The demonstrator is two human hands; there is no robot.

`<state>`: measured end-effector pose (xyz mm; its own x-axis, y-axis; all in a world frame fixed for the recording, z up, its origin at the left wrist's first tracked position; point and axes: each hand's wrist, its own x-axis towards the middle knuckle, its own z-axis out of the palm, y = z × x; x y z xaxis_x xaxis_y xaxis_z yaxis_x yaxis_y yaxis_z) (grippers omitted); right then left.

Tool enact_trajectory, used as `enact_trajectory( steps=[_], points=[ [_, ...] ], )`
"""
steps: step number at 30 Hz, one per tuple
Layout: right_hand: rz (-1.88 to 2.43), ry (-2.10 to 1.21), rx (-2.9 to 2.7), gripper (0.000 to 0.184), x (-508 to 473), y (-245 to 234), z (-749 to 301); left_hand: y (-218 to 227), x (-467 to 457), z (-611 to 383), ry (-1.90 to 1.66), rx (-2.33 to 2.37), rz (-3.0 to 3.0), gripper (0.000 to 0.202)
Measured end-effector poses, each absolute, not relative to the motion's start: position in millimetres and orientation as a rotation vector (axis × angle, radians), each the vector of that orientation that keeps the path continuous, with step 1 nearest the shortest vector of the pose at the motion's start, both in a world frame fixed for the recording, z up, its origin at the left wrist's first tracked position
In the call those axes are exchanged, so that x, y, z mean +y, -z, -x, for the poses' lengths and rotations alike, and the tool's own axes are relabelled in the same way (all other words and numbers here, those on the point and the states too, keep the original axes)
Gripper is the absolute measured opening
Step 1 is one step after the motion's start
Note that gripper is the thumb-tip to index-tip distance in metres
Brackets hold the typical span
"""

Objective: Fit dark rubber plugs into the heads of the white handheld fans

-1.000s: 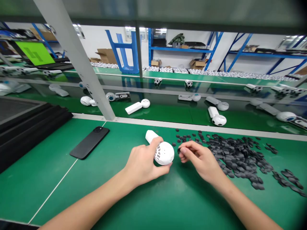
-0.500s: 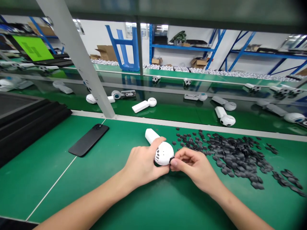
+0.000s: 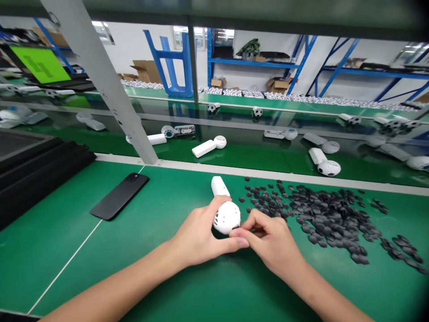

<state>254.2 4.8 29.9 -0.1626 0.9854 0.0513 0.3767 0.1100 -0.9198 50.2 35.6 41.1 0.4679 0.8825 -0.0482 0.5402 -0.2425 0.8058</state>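
Observation:
My left hand [image 3: 201, 235] is wrapped round a small white hand-held fan [image 3: 225, 210], its round vented head toward me and its handle pointing away over the green bench [image 3: 144, 250]. My right hand [image 3: 268, 241] is pinched against the lower right side of the fan head; what its fingertips hold is hidden. A big heap of small black pieces [image 3: 321, 214] lies just right of my hands.
A black phone [image 3: 119, 196] lies at the left, beside stacked black trays [image 3: 36, 172]. A slanted grey post [image 3: 110, 89] rises from the bench's far edge. Beyond it a green conveyor [image 3: 268, 156] carries several white fans. Blue shelving stands behind.
My right hand, pinching a black piece, moved from beside the fan head to its lower right side. The fan's handle has swung more upright, away from me. Fans on the conveyor drifted right.

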Motion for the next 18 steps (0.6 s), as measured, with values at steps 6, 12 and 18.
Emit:
enact_trajectory(
  steps=[6, 12, 18],
  points=[
    [1.318, -1.05, -1.716, 0.034, 6.8, -23.5, -257.4, -44.5, 34.8, -49.4, -0.506, 1.158, -1.952, 0.065],
    [1.26, -0.958, -1.827, 0.032, 5.5, -20.9, -259.4, -45.5, 34.8, -49.1, -0.518, 1.149, -2.007, 0.064],
    [1.254, -0.91, -1.872, 0.03, 4.1, -21.2, -260.1, -43.2, 34.6, -49.9, -0.543, 1.142, -1.998, 0.063]
  ],
)
